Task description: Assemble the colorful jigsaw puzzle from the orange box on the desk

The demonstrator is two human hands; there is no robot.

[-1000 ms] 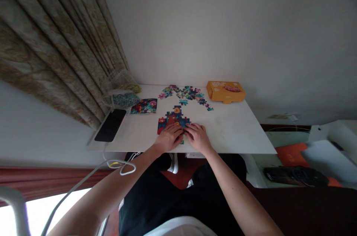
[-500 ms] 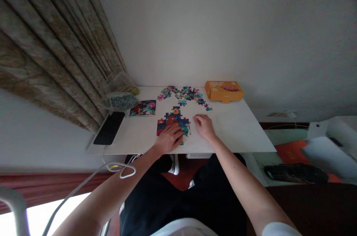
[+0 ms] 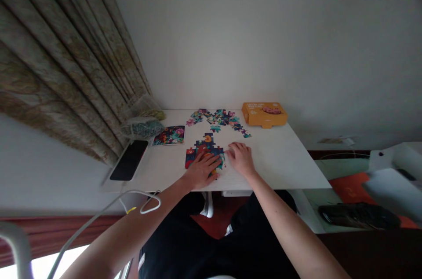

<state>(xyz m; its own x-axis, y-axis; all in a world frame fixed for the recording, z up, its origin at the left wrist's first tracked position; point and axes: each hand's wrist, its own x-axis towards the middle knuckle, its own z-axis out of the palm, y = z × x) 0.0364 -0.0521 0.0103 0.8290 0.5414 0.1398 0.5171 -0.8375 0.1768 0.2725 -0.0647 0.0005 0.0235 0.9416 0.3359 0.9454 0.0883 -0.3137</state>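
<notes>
A partly joined jigsaw puzzle point(image 3: 200, 144) in dark blue, red and teal lies on the white table. My left hand point(image 3: 201, 170) rests flat across its lower part with fingers spread, hiding several pieces. Just off the puzzle's right edge, my right hand point(image 3: 241, 158) lies on the table with loosely bent fingers. Its thumb points toward the edge pieces, and no piece shows between thumb and fingers. Farther back lie loose puzzle pieces point(image 3: 225, 118) in a scattered arc. To the left is a colourful picture card point(image 3: 169, 135).
An orange puzzle box point(image 3: 264, 115) stands at the back right of the table point(image 3: 280, 160). At the left are a clear plastic bag point(image 3: 141, 126) and a dark phone point(image 3: 129, 160), with a white cable point(image 3: 99, 215) below. A curtain point(image 3: 75, 50) hangs at the left.
The whole view has shifted slightly, so the table sits lower. My right thumb has come away from its fingers toward the puzzle edge. My left hand stays on the puzzle.
</notes>
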